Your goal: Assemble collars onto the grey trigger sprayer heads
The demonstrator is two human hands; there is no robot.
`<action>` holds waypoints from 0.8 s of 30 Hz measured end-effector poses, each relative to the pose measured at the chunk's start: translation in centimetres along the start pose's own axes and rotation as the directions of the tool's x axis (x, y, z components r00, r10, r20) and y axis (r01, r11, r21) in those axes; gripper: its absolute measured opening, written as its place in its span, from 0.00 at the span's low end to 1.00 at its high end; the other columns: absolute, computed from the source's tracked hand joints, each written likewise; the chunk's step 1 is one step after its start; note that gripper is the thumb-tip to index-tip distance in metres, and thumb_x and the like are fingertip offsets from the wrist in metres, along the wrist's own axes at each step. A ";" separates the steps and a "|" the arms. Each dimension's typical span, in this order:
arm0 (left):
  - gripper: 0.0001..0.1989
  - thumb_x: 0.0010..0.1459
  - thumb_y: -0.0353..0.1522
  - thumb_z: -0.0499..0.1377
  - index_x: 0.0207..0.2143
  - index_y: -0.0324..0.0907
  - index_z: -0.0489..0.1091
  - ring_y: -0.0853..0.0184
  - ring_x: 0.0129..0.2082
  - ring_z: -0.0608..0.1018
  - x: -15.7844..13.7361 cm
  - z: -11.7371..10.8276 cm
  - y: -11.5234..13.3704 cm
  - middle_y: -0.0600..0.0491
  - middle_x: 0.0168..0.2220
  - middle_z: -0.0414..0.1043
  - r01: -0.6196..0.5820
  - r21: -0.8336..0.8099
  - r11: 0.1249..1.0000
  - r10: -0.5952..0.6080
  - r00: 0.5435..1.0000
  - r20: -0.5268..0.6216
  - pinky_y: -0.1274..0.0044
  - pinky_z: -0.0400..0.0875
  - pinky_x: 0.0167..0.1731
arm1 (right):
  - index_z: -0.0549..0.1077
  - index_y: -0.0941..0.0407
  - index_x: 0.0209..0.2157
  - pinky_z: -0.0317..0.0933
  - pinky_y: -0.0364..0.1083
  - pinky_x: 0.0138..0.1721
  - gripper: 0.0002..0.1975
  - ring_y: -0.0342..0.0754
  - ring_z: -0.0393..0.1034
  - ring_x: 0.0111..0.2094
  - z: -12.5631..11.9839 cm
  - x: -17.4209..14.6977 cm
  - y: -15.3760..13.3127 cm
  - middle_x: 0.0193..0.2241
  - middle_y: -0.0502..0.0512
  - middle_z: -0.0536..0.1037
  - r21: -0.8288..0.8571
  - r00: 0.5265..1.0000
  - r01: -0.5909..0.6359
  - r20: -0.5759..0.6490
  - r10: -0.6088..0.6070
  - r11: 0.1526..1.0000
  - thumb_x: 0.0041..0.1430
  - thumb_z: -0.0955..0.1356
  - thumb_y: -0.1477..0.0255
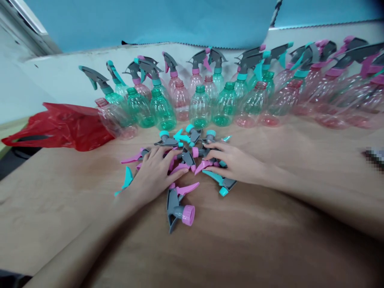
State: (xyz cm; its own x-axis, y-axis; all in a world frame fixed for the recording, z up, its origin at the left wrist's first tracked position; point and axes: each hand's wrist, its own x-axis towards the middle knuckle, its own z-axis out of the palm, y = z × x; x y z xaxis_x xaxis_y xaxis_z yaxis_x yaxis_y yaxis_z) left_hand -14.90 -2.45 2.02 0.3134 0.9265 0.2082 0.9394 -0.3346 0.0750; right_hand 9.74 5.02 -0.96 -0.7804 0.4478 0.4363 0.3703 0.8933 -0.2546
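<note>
A loose pile of trigger spray heads [186, 157], grey with pink or turquoise parts, lies in the middle of the wooden table. My left hand [156, 170] rests over the pile's left side, fingers apart and touching several heads. From the right, my right hand [226, 160] reaches over the other side with spread, slightly bent fingers; parts of the heads under both hands are hidden. Closer to me lies a single pink-collared spray head [175, 206] on its side. A turquoise trigger [127, 178] sticks out beside my left wrist.
Behind the pile stand rows of clear green [163, 110] and pink bottles [246, 108], some topped with spray heads, along a white wall [69, 78]. A crumpled red plastic bag [69, 126] lies at the left. A blurred dark object [376, 156] is at the right edge.
</note>
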 end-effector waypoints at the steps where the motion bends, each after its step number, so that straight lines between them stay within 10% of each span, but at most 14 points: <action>1: 0.27 0.62 0.50 0.52 0.56 0.43 0.64 0.50 0.56 0.65 0.0 0.0 -0.1 0.44 0.55 0.64 -0.001 -0.029 1.000 0.001 1.000 0.010 0.55 0.61 0.55 | 0.73 0.55 0.43 0.64 0.57 0.52 0.12 0.56 0.66 0.55 -0.1 0.1 0.3 0.52 0.63 0.71 0.011 1.000 0.009 0.004 -0.009 1.000 0.63 0.64 0.63; 13: 0.26 0.66 0.48 0.44 0.58 0.46 0.62 0.56 0.62 0.63 -1.3 -3.0 -1.1 0.48 0.63 0.58 0.055 -0.195 0.979 -0.065 0.997 -0.044 0.60 0.57 0.61 | 0.56 0.55 0.64 0.48 0.66 0.61 0.41 0.63 0.45 0.66 -0.1 -0.9 -1.6 0.65 0.67 0.54 -0.015 0.993 -0.105 0.060 0.106 0.994 0.56 0.64 0.47; 19: 0.27 0.67 0.47 0.42 0.61 0.44 0.59 0.51 0.63 0.61 -2.4 -0.2 -1.0 0.43 0.64 0.56 -0.030 -0.067 0.997 0.031 0.999 0.019 0.54 0.58 0.59 | 0.58 0.54 0.63 0.50 0.64 0.61 0.37 0.62 0.47 0.65 0.7 0.4 -1.3 0.65 0.66 0.56 -0.069 0.994 -0.069 0.078 0.075 0.995 0.59 0.62 0.49; 24: 0.21 0.68 0.43 0.45 0.57 0.45 0.64 0.56 0.60 0.66 -3.7 -2.5 0.8 0.46 0.59 0.63 -0.062 -0.090 0.994 0.055 0.995 -0.084 0.60 0.62 0.58 | 0.63 0.59 0.60 0.44 0.64 0.63 0.31 0.60 0.50 0.65 0.1 0.4 -2.0 0.63 0.68 0.60 -0.108 1.000 -0.016 0.019 0.018 0.994 0.63 0.60 0.53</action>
State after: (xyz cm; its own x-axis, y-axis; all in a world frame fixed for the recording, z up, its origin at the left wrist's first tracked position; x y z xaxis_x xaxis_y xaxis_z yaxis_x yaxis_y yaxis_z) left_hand -15.60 -6.55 3.77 0.3514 0.8892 0.2929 0.9017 -0.4056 0.1496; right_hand 8.63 3.36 -0.37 -0.7829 0.4629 0.4156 0.4347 0.8850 -0.1669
